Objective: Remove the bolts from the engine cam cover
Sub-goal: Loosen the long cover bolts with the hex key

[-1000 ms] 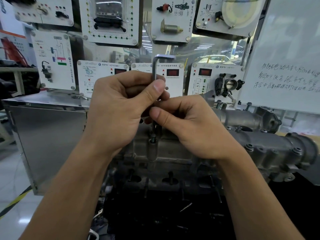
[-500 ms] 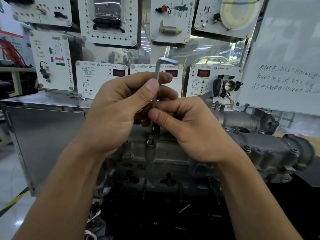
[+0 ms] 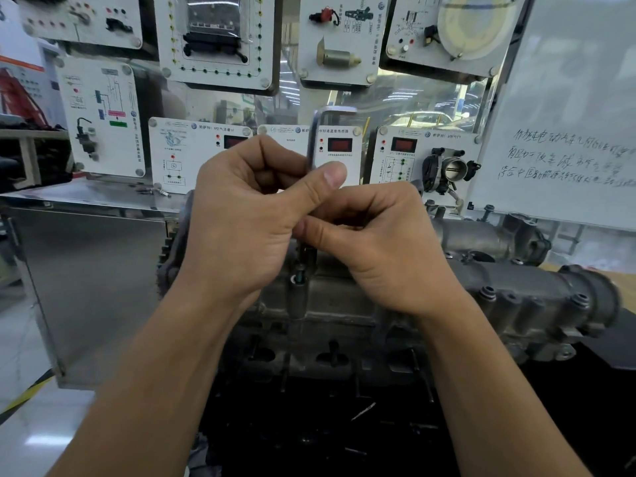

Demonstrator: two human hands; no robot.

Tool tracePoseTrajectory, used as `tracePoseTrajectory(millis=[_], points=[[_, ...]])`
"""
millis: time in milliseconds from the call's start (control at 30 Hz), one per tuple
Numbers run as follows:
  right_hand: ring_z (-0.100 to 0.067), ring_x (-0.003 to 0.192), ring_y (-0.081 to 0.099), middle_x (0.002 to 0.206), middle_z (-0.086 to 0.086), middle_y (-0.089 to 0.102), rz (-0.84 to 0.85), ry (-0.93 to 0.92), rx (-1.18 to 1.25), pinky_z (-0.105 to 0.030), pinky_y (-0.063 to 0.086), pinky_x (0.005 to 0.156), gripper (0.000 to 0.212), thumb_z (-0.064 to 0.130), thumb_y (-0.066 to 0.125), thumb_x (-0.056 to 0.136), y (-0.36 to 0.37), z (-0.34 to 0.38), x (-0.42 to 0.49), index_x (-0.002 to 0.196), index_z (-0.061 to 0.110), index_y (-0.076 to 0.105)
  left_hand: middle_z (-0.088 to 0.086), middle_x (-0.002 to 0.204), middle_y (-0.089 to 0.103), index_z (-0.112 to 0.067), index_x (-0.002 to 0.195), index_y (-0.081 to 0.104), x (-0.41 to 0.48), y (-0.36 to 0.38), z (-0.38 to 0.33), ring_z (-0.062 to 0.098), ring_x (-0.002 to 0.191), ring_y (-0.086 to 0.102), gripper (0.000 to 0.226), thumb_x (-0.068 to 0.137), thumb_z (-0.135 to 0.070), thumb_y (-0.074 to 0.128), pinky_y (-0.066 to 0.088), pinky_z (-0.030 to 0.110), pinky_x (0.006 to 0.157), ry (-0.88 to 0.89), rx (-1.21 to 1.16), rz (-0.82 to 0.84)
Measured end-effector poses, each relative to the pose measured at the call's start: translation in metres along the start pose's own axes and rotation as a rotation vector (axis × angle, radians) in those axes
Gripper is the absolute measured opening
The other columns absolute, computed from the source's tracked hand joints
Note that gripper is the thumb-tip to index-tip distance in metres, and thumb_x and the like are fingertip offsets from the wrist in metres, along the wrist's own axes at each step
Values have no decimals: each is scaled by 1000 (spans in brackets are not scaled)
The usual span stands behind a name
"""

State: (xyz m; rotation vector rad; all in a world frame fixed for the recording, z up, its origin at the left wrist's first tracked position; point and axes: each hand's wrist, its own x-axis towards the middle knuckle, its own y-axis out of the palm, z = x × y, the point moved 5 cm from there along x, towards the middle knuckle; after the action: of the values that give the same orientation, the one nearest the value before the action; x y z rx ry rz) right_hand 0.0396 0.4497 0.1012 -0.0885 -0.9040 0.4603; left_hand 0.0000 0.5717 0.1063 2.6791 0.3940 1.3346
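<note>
- Left hand (image 3: 247, 218) pinches the upright shaft of an L-shaped hex key (image 3: 312, 142) between thumb and curled fingers; the short leg sticks out to the right up top.
- Right hand (image 3: 382, 249) sits just below it, fingers curled in and thumb on the lower shaft, so both hands are gripping the key.
- The key's tip goes down into a bolt (image 3: 300, 276) in a raised boss at the near edge of the grey cam cover (image 3: 337, 306).
- More bolts (image 3: 487, 292) are seated along the cover to the right.
- Behind: a throttle body (image 3: 451, 168) and a handwritten whiteboard (image 3: 568, 98).
</note>
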Motion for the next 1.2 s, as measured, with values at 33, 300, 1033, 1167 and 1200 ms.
tracePoseTrajectory(millis=[33, 300, 1033, 1167, 1200], points=[[-22, 67, 67, 74, -13, 75, 13, -4, -10, -41, 55, 66, 5, 6, 76, 83, 1, 1, -1, 79, 4, 77, -2, 62, 66, -18, 67, 61, 0, 0, 1, 14, 60, 65, 24, 63, -26, 83, 55, 27, 59, -3, -4, -1], [-65, 93, 53, 96, -46, 59, 184, 21, -47, -70, 45, 76, 22, 10, 55, 100, 3, 0, -2, 105, -3, 72, 3, 94, 75, -17, 104, 73, 1, -2, 3, 17, 94, 69, 25, 91, -25, 53, 54, 26, 68, -122, -96, 298], [-31, 94, 71, 95, -18, 76, 168, 59, -70, -47, 56, 88, 18, 4, 56, 98, 6, 2, -5, 99, -4, 73, 5, 95, 75, -16, 105, 72, 2, -8, 5, 22, 94, 69, 29, 96, -19, 45, 45, 44, 74, -93, -148, 206], [-22, 93, 72, 96, -12, 77, 204, 55, -85, -38, 57, 88, 20, 3, 54, 99, 6, 2, -4, 101, -4, 73, 0, 87, 76, -22, 96, 77, 1, -7, 4, 16, 78, 70, 25, 93, -21, 52, 48, 34, 61, -58, -73, 194], [-23, 90, 73, 93, -13, 76, 207, 57, -94, -40, 58, 86, 20, 5, 55, 99, 6, 1, -4, 100, -2, 73, -1, 83, 76, -23, 93, 78, 1, -7, 3, 14, 76, 69, 20, 89, -23, 58, 51, 29, 58, -38, -65, 170]])
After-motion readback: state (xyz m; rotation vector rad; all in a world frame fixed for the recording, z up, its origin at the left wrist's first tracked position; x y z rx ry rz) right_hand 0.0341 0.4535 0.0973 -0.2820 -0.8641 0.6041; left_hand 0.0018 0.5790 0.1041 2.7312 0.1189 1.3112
